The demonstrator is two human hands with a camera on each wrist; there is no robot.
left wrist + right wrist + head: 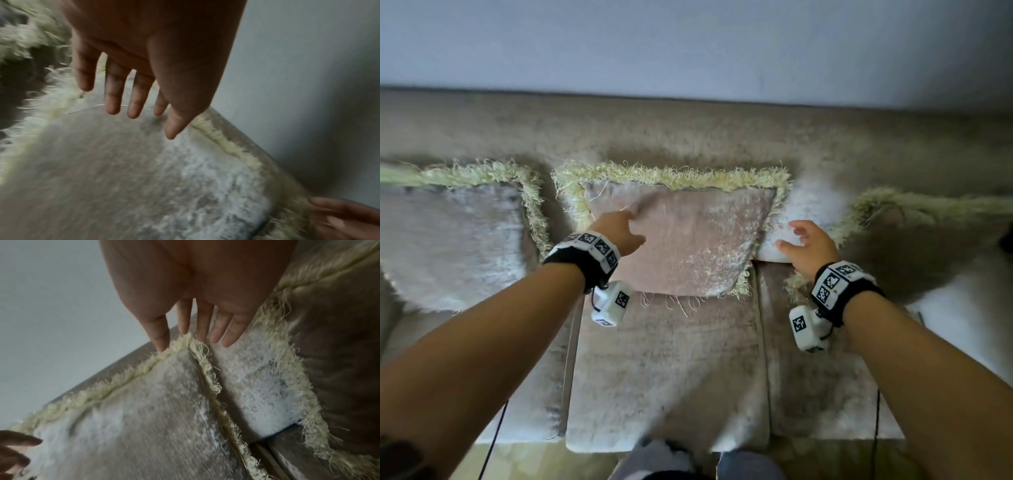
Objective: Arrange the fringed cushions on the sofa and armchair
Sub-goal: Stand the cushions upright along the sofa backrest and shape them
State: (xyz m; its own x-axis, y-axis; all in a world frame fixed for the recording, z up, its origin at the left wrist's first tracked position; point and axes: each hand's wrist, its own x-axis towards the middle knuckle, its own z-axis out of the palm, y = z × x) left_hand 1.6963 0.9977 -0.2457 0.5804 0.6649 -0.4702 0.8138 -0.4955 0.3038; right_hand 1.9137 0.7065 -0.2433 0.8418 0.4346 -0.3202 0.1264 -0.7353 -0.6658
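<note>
A beige cushion (688,236) with a cream fringe leans against the sofa back (688,137) in the middle. My left hand (619,229) hovers open over its left part, fingers straight (133,97), holding nothing. My right hand (808,243) is open beside the cushion's right edge, fingers spread (205,324) near its fringed top corner (191,340). A second fringed cushion (448,240) leans at the left. A third, darker fringed cushion (914,240) lies at the right (339,353).
The sofa seat (667,370) has separate beige pads with seams between them. A pale grey wall (688,41) rises behind the sofa back. A cable (493,442) hangs at the lower left. My knees (688,462) show at the bottom edge.
</note>
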